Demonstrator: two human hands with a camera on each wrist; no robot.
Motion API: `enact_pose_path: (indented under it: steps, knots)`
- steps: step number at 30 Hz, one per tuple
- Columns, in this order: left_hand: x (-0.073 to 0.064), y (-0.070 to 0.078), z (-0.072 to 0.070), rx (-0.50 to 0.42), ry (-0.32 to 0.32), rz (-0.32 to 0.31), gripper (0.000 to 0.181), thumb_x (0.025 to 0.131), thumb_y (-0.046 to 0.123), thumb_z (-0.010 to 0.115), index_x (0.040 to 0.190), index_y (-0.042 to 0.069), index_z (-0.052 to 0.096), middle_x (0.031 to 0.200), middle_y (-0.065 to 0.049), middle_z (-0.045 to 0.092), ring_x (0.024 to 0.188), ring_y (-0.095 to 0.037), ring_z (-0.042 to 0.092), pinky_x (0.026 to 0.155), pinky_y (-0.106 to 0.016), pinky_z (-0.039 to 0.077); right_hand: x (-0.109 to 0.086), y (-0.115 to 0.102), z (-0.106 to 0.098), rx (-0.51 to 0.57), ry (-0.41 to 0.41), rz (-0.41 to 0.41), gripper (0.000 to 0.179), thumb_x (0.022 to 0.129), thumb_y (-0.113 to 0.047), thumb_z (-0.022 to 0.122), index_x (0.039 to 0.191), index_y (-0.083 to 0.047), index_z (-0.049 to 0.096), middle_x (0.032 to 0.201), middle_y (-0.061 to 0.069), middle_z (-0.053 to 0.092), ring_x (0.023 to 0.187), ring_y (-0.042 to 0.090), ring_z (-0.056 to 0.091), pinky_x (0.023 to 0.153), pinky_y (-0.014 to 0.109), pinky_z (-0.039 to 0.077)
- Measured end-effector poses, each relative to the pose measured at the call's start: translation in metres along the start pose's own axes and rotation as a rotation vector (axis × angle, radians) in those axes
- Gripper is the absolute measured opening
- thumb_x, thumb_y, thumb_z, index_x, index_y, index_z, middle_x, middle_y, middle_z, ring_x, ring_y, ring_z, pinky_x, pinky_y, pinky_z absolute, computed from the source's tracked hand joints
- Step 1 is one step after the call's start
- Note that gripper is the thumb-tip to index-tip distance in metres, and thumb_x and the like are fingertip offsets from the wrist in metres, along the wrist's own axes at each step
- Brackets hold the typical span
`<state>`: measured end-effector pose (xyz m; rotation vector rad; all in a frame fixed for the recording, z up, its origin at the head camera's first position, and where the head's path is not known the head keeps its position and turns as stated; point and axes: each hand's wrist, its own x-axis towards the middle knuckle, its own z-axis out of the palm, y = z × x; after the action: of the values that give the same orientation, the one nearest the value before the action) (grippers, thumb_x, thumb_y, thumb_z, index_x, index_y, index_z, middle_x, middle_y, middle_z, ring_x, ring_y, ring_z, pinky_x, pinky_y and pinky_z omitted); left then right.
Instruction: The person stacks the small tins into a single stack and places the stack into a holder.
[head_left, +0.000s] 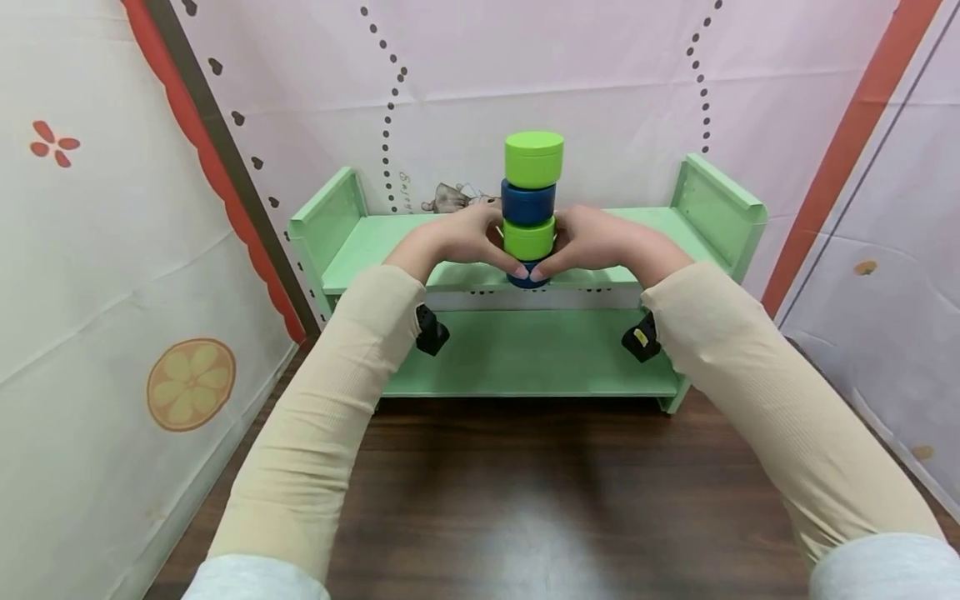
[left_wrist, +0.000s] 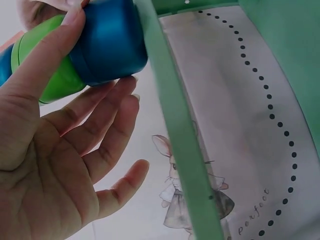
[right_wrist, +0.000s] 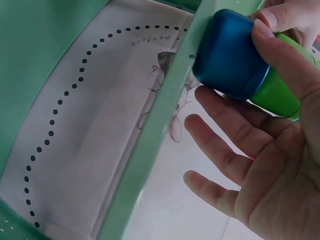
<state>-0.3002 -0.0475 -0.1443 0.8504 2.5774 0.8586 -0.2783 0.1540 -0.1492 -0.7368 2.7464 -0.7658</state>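
A stack of round lidded containers, green and dark blue by turns, stands upright between both hands in the head view. On top is a green container, with a blue container under it. Below come another green container and the bottom blue container. My left hand grips the lower part from the left, and my right hand grips it from the right. Both thumbs meet in front of the bottom blue container. In each wrist view the fingers curl beneath its blue base.
Behind the stack is a light green two-level shelf with raised ends; its upper board is level with the hands and its lower board sits beneath. Printed cloth hangs behind, with more cloth at both sides. The floor is dark wood.
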Motion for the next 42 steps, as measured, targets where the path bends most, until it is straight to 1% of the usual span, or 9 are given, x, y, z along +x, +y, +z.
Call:
enact_pose_path:
  steps: [4, 8, 12, 15, 18, 24, 29, 34, 42]
  knots:
    - [-0.002, -0.007, 0.002, 0.027, 0.060, -0.031, 0.052, 0.082, 0.025, 0.075, 0.126, 0.008, 0.054, 0.122, -0.009, 0.056, 0.109, -0.023, 0.058, 0.096, -0.038, 0.044, 0.005, 0.003, 0.005, 0.024, 0.036, 0.000, 0.057, 0.084, -0.024, 0.072, 0.132, -0.003, 0.048, 0.119, 0.018, 0.062, 0.100, 0.028, 0.062, 0.094, 0.043, 0.044]
    - [-0.005, -0.013, 0.005, 0.059, 0.125, -0.078, 0.048, 0.081, 0.031, 0.075, 0.118, 0.006, 0.055, 0.115, -0.010, 0.060, 0.100, -0.023, 0.059, 0.090, -0.037, 0.046, 0.009, 0.005, 0.009, 0.037, 0.076, 0.021, 0.059, 0.083, -0.027, 0.073, 0.131, -0.003, 0.049, 0.119, 0.018, 0.062, 0.102, 0.028, 0.062, 0.094, 0.044, 0.044]
    - [-0.003, -0.017, 0.009, 0.072, 0.173, -0.080, 0.044, 0.083, 0.034, 0.073, 0.111, 0.004, 0.057, 0.106, -0.013, 0.063, 0.088, -0.023, 0.058, 0.081, -0.035, 0.046, 0.008, 0.006, 0.012, 0.029, 0.131, 0.049, 0.056, 0.083, -0.028, 0.073, 0.127, -0.001, 0.051, 0.116, 0.018, 0.062, 0.100, 0.028, 0.062, 0.091, 0.043, 0.045]
    - [-0.001, -0.020, 0.012, 0.075, 0.205, -0.081, 0.042, 0.083, 0.035, 0.072, 0.108, 0.003, 0.060, 0.106, -0.012, 0.063, 0.089, -0.022, 0.057, 0.081, -0.034, 0.046, 0.008, 0.006, 0.015, 0.026, 0.174, 0.067, 0.054, 0.084, -0.030, 0.072, 0.125, -0.001, 0.053, 0.114, 0.018, 0.064, 0.097, 0.028, 0.061, 0.088, 0.042, 0.046]
    - [0.000, -0.021, 0.014, 0.071, 0.219, -0.092, 0.041, 0.085, 0.035, 0.071, 0.108, 0.004, 0.060, 0.109, -0.011, 0.063, 0.094, -0.022, 0.058, 0.084, -0.036, 0.047, 0.009, 0.008, 0.018, 0.026, 0.213, 0.093, 0.054, 0.084, -0.032, 0.072, 0.123, -0.001, 0.053, 0.110, 0.017, 0.065, 0.091, 0.026, 0.059, 0.082, 0.039, 0.047]
    - [0.002, -0.021, 0.016, 0.054, 0.214, -0.062, 0.034, 0.088, 0.027, 0.067, 0.110, 0.002, 0.058, 0.112, -0.014, 0.063, 0.101, -0.025, 0.060, 0.091, -0.038, 0.046, 0.007, 0.010, 0.024, 0.027, 0.287, 0.145, 0.055, 0.083, -0.036, 0.072, 0.121, -0.002, 0.052, 0.106, 0.015, 0.064, 0.087, 0.025, 0.060, 0.076, 0.037, 0.047]
    - [0.002, -0.021, 0.018, 0.063, 0.232, -0.070, 0.032, 0.090, 0.025, 0.064, 0.110, 0.001, 0.057, 0.112, -0.016, 0.063, 0.101, -0.026, 0.061, 0.090, -0.039, 0.046, 0.008, 0.008, 0.030, 0.031, 0.340, 0.166, 0.055, 0.083, -0.038, 0.072, 0.120, -0.003, 0.052, 0.106, 0.014, 0.065, 0.089, 0.025, 0.062, 0.075, 0.036, 0.048]
    - [-0.001, -0.022, 0.021, 0.091, 0.264, -0.092, 0.030, 0.090, 0.027, 0.063, 0.107, 0.002, 0.059, 0.109, -0.015, 0.063, 0.099, -0.026, 0.060, 0.087, -0.039, 0.047, 0.008, 0.008, 0.038, -0.004, 0.396, 0.169, 0.054, 0.083, -0.042, 0.070, 0.117, -0.004, 0.053, 0.098, 0.012, 0.066, 0.082, 0.024, 0.062, 0.068, 0.035, 0.047]
    - [-0.010, -0.019, 0.025, 0.104, 0.285, -0.097, 0.032, 0.090, 0.030, 0.063, 0.106, 0.002, 0.059, 0.109, -0.014, 0.062, 0.101, -0.025, 0.059, 0.090, -0.039, 0.046, 0.002, 0.008, 0.044, -0.050, 0.430, 0.178, 0.058, 0.084, -0.043, 0.070, 0.120, -0.003, 0.051, 0.098, 0.013, 0.064, 0.083, 0.026, 0.061, 0.072, 0.038, 0.047]
